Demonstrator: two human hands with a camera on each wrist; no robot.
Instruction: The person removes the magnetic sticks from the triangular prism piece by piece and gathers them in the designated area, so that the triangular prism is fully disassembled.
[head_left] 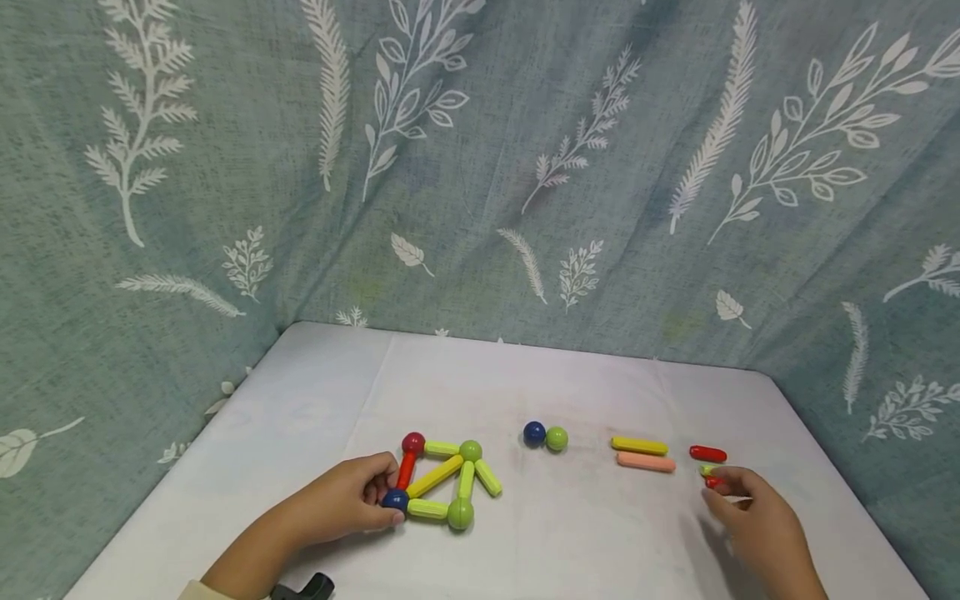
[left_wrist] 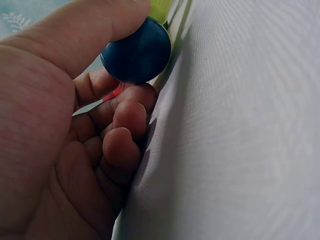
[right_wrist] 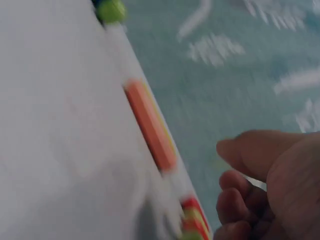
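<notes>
In the head view my left hand (head_left: 348,493) pinches the blue ball (head_left: 395,500) at the near left corner of a flat frame of rods and balls. The left wrist view shows the thumb on this ball (left_wrist: 137,52) and a fingertip below it. From the ball run a red rod (head_left: 406,472), a long yellow rod (head_left: 435,477) and a lime rod (head_left: 428,509). A red ball (head_left: 413,443) and two green balls join the other corners. My right hand (head_left: 757,508) hovers by several short red and green rods (right_wrist: 191,220), thumb apart from loosely bent fingers, nothing visible between them.
A loose blue ball (head_left: 534,433) and a green ball (head_left: 557,438) stand mid-table. Right of them lie a yellow rod (head_left: 639,446) and an orange rod (head_left: 646,462). A short red rod (head_left: 708,453) is farther right. Patterned cloth (head_left: 480,167) rises behind the white table (head_left: 570,542).
</notes>
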